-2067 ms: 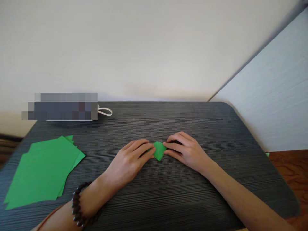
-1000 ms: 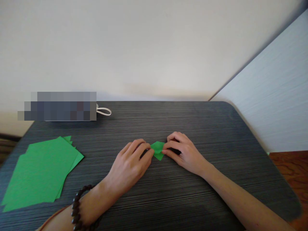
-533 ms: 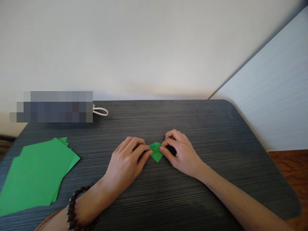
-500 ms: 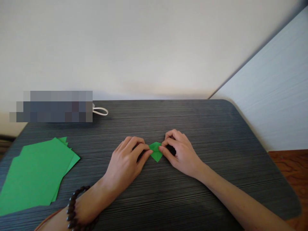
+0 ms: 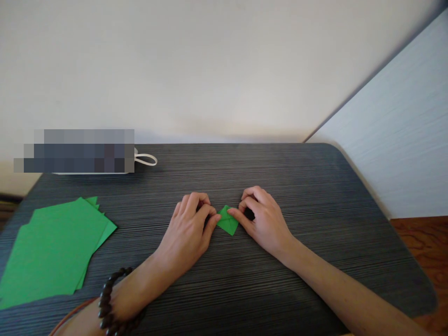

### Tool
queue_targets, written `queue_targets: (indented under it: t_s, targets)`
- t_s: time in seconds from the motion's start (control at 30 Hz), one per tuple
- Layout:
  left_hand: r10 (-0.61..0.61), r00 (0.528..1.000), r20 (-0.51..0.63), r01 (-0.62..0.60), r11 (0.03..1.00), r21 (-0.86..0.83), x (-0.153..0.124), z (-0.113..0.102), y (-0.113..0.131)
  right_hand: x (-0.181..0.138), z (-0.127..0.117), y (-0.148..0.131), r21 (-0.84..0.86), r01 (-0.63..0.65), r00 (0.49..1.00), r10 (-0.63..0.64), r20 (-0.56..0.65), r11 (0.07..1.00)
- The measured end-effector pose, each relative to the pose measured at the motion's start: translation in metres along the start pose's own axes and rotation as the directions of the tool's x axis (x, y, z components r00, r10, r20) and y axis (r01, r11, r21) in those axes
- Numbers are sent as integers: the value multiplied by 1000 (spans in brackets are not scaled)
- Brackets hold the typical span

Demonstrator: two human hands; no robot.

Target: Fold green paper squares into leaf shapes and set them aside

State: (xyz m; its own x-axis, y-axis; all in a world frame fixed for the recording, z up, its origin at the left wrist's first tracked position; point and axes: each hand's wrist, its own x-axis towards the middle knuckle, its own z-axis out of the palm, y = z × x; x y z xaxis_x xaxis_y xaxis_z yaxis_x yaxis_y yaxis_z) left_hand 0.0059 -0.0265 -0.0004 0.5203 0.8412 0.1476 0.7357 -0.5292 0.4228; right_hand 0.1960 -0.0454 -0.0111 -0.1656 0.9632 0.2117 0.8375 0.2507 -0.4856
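Observation:
A small folded piece of green paper (image 5: 227, 221) lies on the dark striped table (image 5: 245, 289), near its middle. My left hand (image 5: 189, 228) pinches the paper's left corner with thumb and curled fingers. My right hand (image 5: 261, 217) pinches its right corner in the same way. Both hands rest on the table top. A dark bead bracelet (image 5: 112, 303) circles my left wrist.
A stack of green paper sheets (image 5: 52, 249) lies at the table's left. A blurred object with a white loop (image 5: 145, 159) sits at the back left. A pale wall stands behind, a white panel (image 5: 395, 135) at the right, with wooden floor (image 5: 423, 238) below it.
Both hands have curled tighter on the small green paper, and its visible part has shrunk a little. The view has drifted slightly; the sheet stack stays put.

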Motion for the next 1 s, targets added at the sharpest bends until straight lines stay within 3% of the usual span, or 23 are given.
queue_targets:
  t_s: [0.27,0.43,0.7,1.0]
  targets:
    - [-48,998,-27,48,999,2,-2,4,0,3,1,4,27,-10,1000,10,19,1000]
    - [-26,999,18,26,999,31,-2,1,1,5,1,5,46,-23,999,21,33,999]
    - [-27,999,40,26,999,35,1,-3,-2,10,-14,9,193,-1,988,-29,152,981]
    - [-39,997,72,38,999,15,2,-7,-2,10,-17,9,191,25,983,-58,172,981]
